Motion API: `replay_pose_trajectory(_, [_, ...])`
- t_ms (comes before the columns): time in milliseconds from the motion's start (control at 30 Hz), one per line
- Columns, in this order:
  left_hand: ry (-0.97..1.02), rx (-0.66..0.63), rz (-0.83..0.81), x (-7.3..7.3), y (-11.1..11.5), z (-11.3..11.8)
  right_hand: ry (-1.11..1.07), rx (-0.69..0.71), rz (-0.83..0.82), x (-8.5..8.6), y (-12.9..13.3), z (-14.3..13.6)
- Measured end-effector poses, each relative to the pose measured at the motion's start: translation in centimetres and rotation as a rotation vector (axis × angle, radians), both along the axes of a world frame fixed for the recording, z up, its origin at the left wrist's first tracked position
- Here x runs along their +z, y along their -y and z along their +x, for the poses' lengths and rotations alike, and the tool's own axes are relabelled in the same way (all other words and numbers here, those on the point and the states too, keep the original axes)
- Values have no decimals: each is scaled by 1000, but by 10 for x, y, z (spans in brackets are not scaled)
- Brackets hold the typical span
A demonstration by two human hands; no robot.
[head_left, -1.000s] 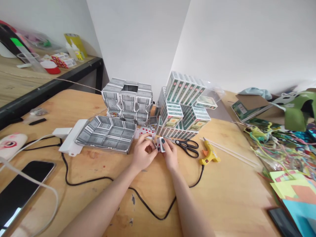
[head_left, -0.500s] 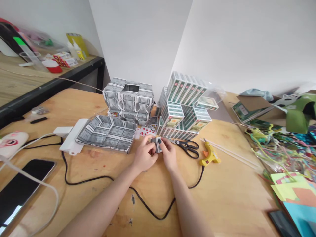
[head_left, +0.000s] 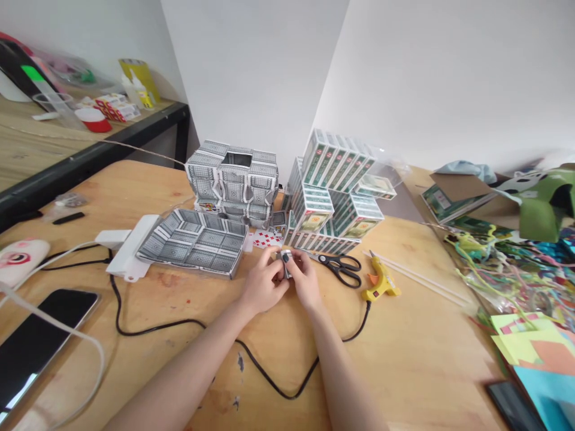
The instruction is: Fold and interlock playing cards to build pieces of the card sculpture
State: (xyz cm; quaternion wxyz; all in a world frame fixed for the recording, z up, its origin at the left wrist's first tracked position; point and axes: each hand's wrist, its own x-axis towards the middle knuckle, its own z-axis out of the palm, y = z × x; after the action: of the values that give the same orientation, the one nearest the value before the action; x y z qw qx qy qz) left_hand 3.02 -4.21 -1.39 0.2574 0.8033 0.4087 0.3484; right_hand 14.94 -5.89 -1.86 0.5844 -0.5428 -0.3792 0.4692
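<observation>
Between my hands is a small folded playing card (head_left: 287,273) with a grey patterned back, mostly covered by my fingers. My left hand (head_left: 265,281) is closed on its left side, and my right hand (head_left: 305,276) pinches it with the thumb on top. Just beyond lie face-up playing cards (head_left: 266,238) with red pips. A shallow tray made of cards (head_left: 193,242) rests to the left, and a box-like structure of cards (head_left: 231,179) with a square opening on top stands behind it. Black-handled scissors (head_left: 344,269) lie right of my right hand.
A yellow glue gun (head_left: 381,280) with a black cord lies right of the scissors, beside white glue sticks (head_left: 422,280). Stacked card packs (head_left: 336,161) stand at the back. A white power strip (head_left: 135,251) and phone (head_left: 45,341) are left; coloured scraps (head_left: 530,287) are right.
My fingers have shifted slightly around the folded card, and less of it shows now. Both hands stay in nearly the same place; the view has moved a little.
</observation>
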Motion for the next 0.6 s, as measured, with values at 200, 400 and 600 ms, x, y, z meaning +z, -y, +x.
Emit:
replay_pose_trajectory(200, [-58, 6, 27, 0, 1, 0, -111, 22, 4, -3, 0, 2])
replay_pose_trajectory(400, [-44, -3, 46, 0, 0, 1, -118, 72, 7, -1, 1, 2])
replay_pose_trajectory(600, [-21, -54, 90, 2, 0, 0, -166, 106, 10, 4, 2, 3])
